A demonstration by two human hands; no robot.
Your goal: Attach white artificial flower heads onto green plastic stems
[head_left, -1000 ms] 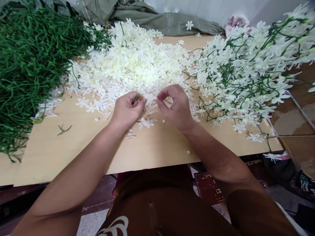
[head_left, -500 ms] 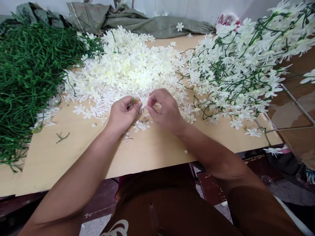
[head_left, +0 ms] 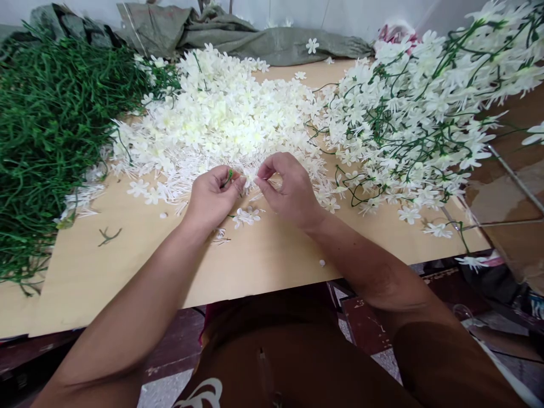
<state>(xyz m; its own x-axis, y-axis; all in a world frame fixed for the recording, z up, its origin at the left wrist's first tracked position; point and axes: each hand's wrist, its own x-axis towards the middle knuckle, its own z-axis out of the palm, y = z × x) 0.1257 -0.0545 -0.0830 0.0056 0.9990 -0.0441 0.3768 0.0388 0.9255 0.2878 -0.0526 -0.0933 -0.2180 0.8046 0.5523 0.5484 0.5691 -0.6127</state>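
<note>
The left hand [head_left: 212, 195] was closed around a green stem [head_left: 230, 175], its tip poking up between thumb and curled fingers, just above the middle of the surface [head_left: 263, 260]. Facing it, the right hand [head_left: 293, 192] had thumb and forefinger brought close together in a pinch; whether they gripped a white piece could not be told, since the pale heap lay directly behind them. That heap of white blossoms [head_left: 225, 113] spread out beyond both hands. To its left rose a dense pile of green stems [head_left: 63, 124], and to its right lay a mass of stemmed white flowers [head_left: 395, 124]. Between the forearms rested a loose flower [head_left: 247, 215], while a forked green sprig [head_left: 109, 236] lay apart, left of the left forearm.
</note>
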